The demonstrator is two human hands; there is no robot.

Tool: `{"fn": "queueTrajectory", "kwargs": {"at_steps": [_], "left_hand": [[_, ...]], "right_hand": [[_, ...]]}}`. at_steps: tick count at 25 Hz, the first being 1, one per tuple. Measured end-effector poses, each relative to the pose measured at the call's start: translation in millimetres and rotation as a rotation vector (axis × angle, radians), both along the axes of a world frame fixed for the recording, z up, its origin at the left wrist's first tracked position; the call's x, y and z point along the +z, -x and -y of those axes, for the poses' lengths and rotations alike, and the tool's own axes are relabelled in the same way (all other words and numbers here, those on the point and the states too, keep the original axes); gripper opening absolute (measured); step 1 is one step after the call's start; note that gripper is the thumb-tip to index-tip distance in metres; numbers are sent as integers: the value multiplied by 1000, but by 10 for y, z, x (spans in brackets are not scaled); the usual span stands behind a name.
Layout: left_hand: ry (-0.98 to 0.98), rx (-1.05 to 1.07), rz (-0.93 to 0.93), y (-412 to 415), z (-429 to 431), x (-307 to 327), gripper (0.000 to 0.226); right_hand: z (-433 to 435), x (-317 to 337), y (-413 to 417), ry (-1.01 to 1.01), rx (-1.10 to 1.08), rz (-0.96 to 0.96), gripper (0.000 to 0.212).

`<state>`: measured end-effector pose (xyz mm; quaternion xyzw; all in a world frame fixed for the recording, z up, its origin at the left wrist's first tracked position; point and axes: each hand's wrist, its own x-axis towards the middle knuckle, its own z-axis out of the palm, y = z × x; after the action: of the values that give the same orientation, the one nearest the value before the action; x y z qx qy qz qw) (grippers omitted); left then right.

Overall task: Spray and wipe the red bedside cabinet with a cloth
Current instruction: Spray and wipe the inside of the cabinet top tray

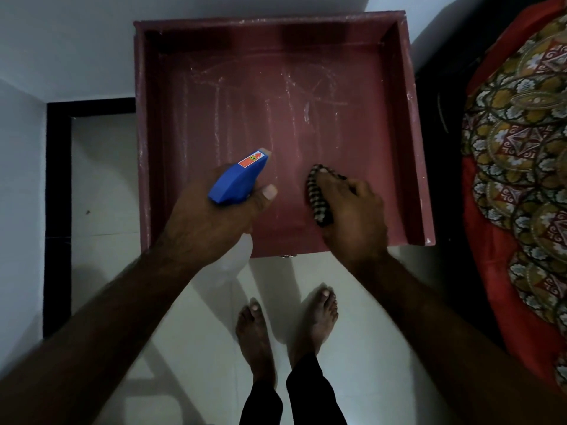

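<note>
Your two bare forearms reached in from the bottom corners of the frame, nearest the camera. Between them, at bottom centre, your bare feet (256,332) stood on a glossy white tiled floor (383,317), with black trouser cuffs (306,394) above the ankles.

Your left hand (211,216), just left of centre, gripped a spray bottle with a blue plastic trigger head and a translucent body (236,179). The fingers were curled round the neck, the thumb lay along the right side of the head, and the nozzle pointed up the frame over the cabinet.

Your right hand (352,216), just right of centre, clutched a bunched black-and-white checked cloth (317,197). The fingers were bent over it, and it appeared to press against the cabinet's top.

That dull red bedside cabinet with a raised rim on three sides (411,118) filled the upper middle of the frame, seen from above. Whitish streaks and smears ran across its sunken top. A small metal knob (287,256) showed at its near edge.

A red bedcover printed with gold and white medallions (521,148) ran down the right edge. A white wall (92,41) and a black border strip (58,210) occupied the left.
</note>
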<state>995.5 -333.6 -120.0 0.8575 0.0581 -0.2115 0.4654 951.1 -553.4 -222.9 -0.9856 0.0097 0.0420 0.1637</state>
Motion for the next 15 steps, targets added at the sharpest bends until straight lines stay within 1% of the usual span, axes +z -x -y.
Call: {"fn": "queueTrajectory", "kwargs": {"at_steps": [1,2,3,5,6,7,10,11,12,13,15], "left_hand": [[-1,5,-2,-14,4,21,54],[-1,8,-1,-29,8,31,53],[5,13,0,-44,15,34,51],[10,18,-2,-74,37,34,49],[6,18,2,-92,47,30,49],[5,18,8,-106,55,29,50],[3,40,-3,-144,75,53,54],[1,44,-9,-157,82,62,55],[1,43,-8,-169,87,66,55],[-2,43,-4,-183,91,67,54],[-21,50,3,-220,92,77,52]], "right_hand": [[18,12,2,10,116,9,86],[83,33,-29,22,134,2,86],[169,31,-86,34,45,-16,87],[240,31,-190,5,-302,-60,90],[188,55,-210,3,-382,-70,91],[97,76,-199,14,-334,-62,92],[-4,59,-137,7,143,-51,92],[62,77,-156,9,215,-49,91],[152,73,-194,22,177,-47,91],[235,49,-244,28,43,-59,91],[324,60,-364,14,-295,-94,93]]}}
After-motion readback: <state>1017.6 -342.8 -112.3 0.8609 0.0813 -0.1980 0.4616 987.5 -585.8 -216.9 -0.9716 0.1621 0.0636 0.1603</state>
